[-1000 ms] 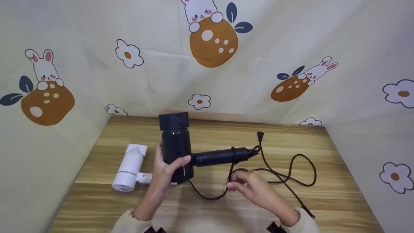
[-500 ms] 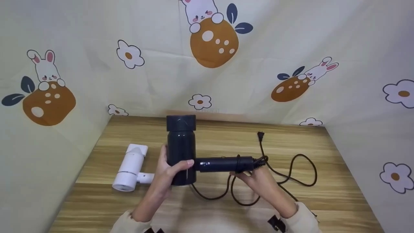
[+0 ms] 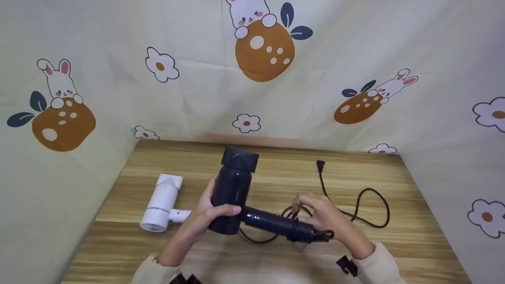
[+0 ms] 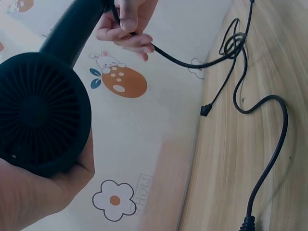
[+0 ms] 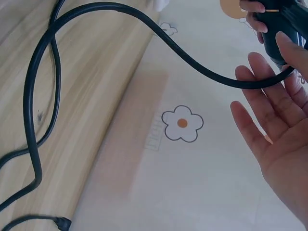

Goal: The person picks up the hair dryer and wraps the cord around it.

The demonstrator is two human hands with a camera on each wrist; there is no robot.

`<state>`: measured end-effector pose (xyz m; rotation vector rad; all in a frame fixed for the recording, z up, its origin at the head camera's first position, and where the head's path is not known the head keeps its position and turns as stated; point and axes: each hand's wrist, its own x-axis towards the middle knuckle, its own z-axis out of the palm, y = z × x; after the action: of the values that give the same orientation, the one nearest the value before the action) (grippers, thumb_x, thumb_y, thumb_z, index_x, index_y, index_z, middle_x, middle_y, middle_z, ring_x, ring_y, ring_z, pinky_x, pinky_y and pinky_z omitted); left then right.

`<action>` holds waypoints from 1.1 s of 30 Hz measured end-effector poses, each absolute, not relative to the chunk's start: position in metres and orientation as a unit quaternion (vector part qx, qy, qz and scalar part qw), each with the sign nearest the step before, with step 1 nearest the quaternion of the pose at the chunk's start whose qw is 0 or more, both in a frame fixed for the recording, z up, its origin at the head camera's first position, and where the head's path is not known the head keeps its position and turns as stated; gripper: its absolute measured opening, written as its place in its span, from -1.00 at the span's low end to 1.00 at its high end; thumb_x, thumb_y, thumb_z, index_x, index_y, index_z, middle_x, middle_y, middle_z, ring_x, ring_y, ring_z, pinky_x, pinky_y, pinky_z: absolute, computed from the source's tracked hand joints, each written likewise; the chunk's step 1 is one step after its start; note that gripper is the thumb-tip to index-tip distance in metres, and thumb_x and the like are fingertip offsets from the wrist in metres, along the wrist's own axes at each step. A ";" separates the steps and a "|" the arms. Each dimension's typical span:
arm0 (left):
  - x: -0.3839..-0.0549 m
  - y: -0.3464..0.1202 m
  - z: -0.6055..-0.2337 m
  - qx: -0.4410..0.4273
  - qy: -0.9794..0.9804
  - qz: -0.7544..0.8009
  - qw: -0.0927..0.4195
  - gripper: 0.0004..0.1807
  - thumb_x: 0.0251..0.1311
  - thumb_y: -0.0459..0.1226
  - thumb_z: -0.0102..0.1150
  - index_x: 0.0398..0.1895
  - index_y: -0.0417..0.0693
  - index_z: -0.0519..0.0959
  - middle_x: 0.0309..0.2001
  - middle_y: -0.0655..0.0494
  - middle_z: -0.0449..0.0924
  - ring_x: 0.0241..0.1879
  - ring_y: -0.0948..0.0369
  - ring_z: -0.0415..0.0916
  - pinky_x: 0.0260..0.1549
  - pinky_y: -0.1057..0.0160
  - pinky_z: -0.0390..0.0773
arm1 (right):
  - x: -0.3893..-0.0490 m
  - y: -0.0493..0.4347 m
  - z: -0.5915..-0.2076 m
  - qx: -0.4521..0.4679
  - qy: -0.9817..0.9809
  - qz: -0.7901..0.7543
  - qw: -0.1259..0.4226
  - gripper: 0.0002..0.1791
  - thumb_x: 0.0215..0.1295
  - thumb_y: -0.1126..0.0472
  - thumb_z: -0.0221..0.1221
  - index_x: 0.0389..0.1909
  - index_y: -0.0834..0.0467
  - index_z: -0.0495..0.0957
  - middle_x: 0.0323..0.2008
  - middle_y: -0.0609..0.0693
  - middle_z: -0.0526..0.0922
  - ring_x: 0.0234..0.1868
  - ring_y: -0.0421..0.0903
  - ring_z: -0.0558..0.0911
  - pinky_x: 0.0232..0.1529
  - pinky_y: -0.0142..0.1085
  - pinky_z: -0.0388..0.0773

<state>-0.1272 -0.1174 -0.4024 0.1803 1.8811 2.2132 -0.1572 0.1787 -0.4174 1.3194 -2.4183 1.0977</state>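
My left hand grips the barrel of a black hair dryer above the table, thumb across its front. The dryer's nozzle points away and its handle slants down to the right. A loop of black power cord circles the handle near its end. Behind the handle, my right hand pinches the cord between thumb and fingers. The right wrist view shows the cord running across the fingers. In the left wrist view, the dryer's round rear vent faces the camera, with the left palm under it.
A white hair dryer lies on the wooden table to the left, its handle partly behind my left wrist. Loose black cord curls across the right side, with a plug near the back. A printed cloth stands around the table.
The black hair dryer has shifted right and its handle has swung from slightly upward to downward. My right hand has passed beneath the handle with the cord and come up behind it.
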 end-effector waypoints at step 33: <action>-0.129 -0.093 -0.401 0.006 0.810 0.581 -0.084 0.03 -0.33 -0.19 0.51 0.31 0.03 0.13 -0.02 -0.07 0.51 -0.14 0.08 0.50 -0.07 0.05 0.47 | -0.130 0.186 -0.376 0.336 -0.911 0.239 -0.028 -0.68 0.44 0.08 -0.11 -0.38 0.07 0.56 -0.47 -0.15 0.65 -0.48 -0.32 0.56 -0.45 -0.38 0.53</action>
<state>-0.1291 -0.0930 -0.4008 0.0207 2.6897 1.9279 -0.1300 0.1858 -0.3763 1.0745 -2.9125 0.7635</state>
